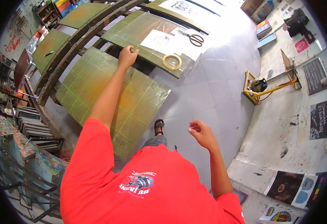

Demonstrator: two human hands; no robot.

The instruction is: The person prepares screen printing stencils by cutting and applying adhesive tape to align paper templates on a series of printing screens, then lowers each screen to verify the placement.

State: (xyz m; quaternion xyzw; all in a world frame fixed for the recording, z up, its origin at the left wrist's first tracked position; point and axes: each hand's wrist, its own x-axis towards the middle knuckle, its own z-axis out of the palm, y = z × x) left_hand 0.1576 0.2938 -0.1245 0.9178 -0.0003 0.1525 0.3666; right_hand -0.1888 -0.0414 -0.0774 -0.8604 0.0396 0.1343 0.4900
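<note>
My left hand (128,56) is stretched forward over the gap between two green gridded boards. Its fingers are curled closed, and I cannot make out what is in them, if anything. Under that forearm lies the nearer board (96,78), with orange smears on it. Beyond the hand, the farther board (126,30) carries clear plastic film, white printed sheets (156,42), black-handled scissors (196,39) and a roll of yellowish tape (172,62). My right hand (202,135) hangs over the tiled floor at my right side, its fingers loosely bent and apart, holding nothing.
Dark rails (81,35) run along the left of the boards, with more boards past them; a pen (49,53) rests on one. Stacked frames (36,125) stand at lower left. A yellow metal stand (256,87) is on the right by the paint-marked wall. Grey tiles (200,97) lie between.
</note>
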